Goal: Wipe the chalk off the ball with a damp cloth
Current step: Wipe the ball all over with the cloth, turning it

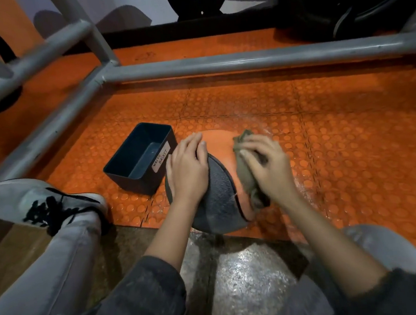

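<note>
**Cloth meets ball on an orange gym floor**

An orange studded floor mat fills the space inside a grey tubular metal frame, with dark equipment, too dim to identify, along the pale back wall. Nearer the camera the mat gives way to a patch of speckled concrete floor. The orange-and-dark-grey ball rests at the mat's near edge, between a person's two hands. The left hand lies on the ball's upper left side with fingers straight. The right hand, slightly blurred, grips a bunched, drab cloth against the ball's orange right side. Just left of the ball stands a dark bin labelled "WASTE BASKET". A grey-and-black shoe rests at far left.
</note>
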`<state>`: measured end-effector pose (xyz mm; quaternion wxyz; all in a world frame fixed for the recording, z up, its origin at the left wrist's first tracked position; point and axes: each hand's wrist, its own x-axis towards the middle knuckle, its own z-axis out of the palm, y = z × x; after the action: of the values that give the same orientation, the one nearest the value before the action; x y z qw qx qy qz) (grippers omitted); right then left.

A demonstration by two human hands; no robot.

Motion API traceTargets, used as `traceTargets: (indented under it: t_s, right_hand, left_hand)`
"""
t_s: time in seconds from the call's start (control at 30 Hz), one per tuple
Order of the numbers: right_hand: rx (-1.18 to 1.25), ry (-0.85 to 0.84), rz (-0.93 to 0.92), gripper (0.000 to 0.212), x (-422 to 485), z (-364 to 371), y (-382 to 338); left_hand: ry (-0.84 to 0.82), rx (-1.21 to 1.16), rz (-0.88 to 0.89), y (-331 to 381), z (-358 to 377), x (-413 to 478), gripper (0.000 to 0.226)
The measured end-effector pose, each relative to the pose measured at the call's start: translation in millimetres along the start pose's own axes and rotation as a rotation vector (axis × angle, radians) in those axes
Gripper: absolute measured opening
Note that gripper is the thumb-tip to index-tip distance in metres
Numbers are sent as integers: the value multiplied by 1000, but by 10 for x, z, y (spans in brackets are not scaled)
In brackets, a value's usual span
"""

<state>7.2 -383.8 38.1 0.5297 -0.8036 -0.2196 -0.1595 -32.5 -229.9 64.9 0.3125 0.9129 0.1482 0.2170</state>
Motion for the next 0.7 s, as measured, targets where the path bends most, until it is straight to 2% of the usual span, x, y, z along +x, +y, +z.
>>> traceTargets:
  t_s: [0.17,0.3,0.43,0.57,0.7]
  right_hand:
    - [-127,48,-204,19,-641,157,-169]
    - [-167,-27,-224,23,-246,122,-222]
    - [-187,-137,-170,20,299,152,-289]
    - [-168,-100,-241,20,-223,69,-197]
    - [-157,-69,-290,20,-539,39,-189]
  left_hand:
    - [-5,-97,-34,32,-10,80,34]
    - [-35,-122,39,15,-15,96,32]
    - [-9,-120,19,4,0,65,33]
    - [9,-187,-38,-24,-15,105,31]
    - [-23,-170,18,-18,-11,100,31]
